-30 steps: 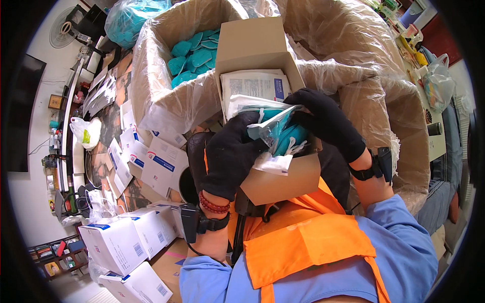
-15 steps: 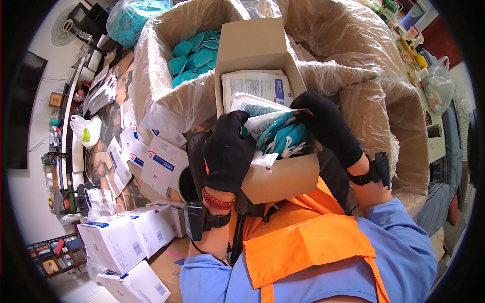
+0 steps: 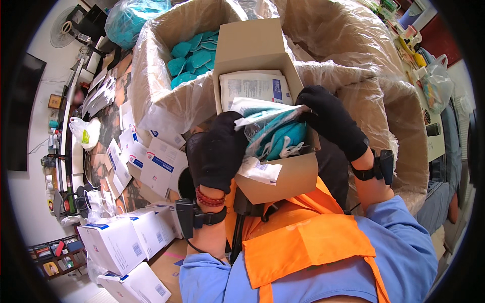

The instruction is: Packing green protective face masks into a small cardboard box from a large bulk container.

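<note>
"So, in the head view, where is the packet (image 3: 267, 111) held?"

"Over the near half of the open brown box (image 3: 285, 186). Its left end is gripped by the black-gloved left hand (image 3: 220, 146), the fingers curled in on it; its right edge is pinched between thumb and fingers of the right hand (image 3: 326, 116)."

"And what is seen just below it?"

"Teal masks (image 3: 284, 141) with white straps (image 3: 290, 150) are bunched there. Whether all are inside the packet or some are loose in the box cannot be made out, as clear film and folds overlap. A white wrapper flap (image 3: 260, 170) is draped over the box's near edge; flat white packets (image 3: 252, 87) are stacked behind."

"How would it be expected to handle?"

"Light, to judge by the thin film, and floppy, so little shape would be kept if held by one end. It could be slippery under gloved fingers and easily torn. It is best taken by opposite edges, with the straps kept clear."
</note>
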The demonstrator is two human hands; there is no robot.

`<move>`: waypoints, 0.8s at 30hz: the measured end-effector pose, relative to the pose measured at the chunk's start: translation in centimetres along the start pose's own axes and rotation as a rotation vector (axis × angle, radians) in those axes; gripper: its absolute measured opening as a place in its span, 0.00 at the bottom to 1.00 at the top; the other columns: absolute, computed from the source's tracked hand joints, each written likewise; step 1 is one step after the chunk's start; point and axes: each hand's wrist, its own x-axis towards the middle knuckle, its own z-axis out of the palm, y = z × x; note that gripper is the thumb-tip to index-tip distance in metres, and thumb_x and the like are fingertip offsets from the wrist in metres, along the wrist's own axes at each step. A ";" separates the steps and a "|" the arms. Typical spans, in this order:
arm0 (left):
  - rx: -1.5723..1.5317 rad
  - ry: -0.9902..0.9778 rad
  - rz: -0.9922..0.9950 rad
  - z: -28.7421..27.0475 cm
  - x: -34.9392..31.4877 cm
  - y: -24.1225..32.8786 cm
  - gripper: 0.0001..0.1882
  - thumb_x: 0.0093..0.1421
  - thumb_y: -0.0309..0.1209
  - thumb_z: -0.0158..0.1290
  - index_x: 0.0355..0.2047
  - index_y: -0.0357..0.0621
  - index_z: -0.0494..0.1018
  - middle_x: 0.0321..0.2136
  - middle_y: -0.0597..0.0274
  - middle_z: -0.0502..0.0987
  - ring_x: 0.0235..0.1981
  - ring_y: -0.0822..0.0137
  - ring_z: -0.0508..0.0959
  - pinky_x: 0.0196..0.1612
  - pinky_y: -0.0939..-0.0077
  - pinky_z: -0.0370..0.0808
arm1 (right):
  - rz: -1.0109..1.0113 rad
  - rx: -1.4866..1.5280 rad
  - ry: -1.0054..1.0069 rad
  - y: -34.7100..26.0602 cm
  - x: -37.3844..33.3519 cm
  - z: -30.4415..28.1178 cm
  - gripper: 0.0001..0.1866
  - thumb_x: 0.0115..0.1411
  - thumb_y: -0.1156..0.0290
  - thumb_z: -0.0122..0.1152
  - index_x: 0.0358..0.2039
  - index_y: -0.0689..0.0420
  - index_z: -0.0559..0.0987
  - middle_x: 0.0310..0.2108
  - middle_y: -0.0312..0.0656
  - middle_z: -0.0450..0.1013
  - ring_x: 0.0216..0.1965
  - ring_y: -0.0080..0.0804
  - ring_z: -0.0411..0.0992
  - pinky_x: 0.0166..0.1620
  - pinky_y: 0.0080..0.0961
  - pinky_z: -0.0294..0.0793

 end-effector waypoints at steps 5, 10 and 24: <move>-0.085 -0.020 0.013 0.0 0.2 -1.0 0.12 0.56 0.40 0.59 0.37 0.49 0.77 0.29 0.55 0.81 0.30 0.55 0.81 0.33 0.63 0.76 | -0.022 0.171 0.018 0.7 -0.1 0.6 0.09 0.55 0.76 0.62 0.37 0.60 0.77 0.35 0.45 0.75 0.40 0.39 0.75 0.44 0.28 0.72; -0.287 0.018 -0.085 -0.6 0.5 -0.2 0.15 0.54 0.42 0.61 0.34 0.46 0.76 0.29 0.52 0.80 0.30 0.52 0.80 0.33 0.64 0.74 | 0.350 0.451 0.348 1.5 -0.6 1.6 0.15 0.60 0.77 0.60 0.47 0.63 0.76 0.36 0.42 0.77 0.36 0.23 0.74 0.41 0.22 0.73; -0.279 0.042 0.147 -0.7 0.4 1.5 0.13 0.54 0.27 0.59 0.41 0.46 0.77 0.40 0.56 0.77 0.39 0.56 0.80 0.41 0.69 0.76 | 0.390 0.499 0.400 2.1 -0.5 -0.1 0.17 0.61 0.74 0.61 0.50 0.64 0.74 0.37 0.40 0.77 0.36 0.20 0.74 0.38 0.20 0.75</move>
